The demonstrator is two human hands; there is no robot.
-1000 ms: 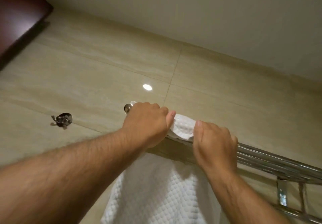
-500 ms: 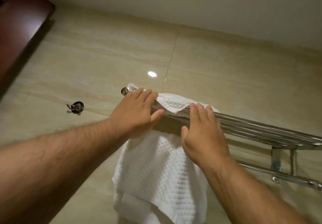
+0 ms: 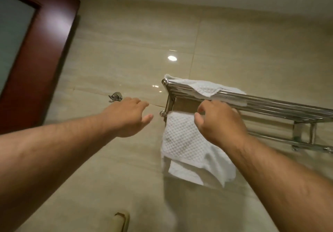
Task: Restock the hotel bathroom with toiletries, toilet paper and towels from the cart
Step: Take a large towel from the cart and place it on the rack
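**Step in hand:** towel placement, judged to be at the finishing stage.

**Task item:** The white waffle-weave towel (image 3: 180,141) is hanging at the left end of the chrome wall-mounted towel rack (image 3: 270,103), at about 3 o'clock from the centre of the view. One part is lying over the top shelf bars. The larger part is hanging down from the lower rail against the beige glossy tile wall (image 3: 126,51). Its bottom edges are hanging uneven, with a folded layer showing below the front panel.

**Hands:** The left hand (image 3: 126,118) is hovering at 9 o'clock of the towel, apart from it, with fingers relaxed and spread and holding nothing. The right hand (image 3: 221,123) is sitting in front of the lower rail at the towel's upper edge, fingers loosely curled. A gap is showing between thumb and forefinger, with no cloth pinched there. Whether the hidden fingers are touching the towel cannot be told.

**Surroundings:** A chrome robe hook (image 3: 115,96) is sitting on the wall at 9 o'clock of the rack. A dark red-brown wooden door frame (image 3: 45,60) is filling the 10 o'clock corner.

**Next move, as a judgement:** The hanging part is looking untidy, so squaring the lower edges is probably needed. After that comes a return to the cart for the remaining stock, none of which is showing here.
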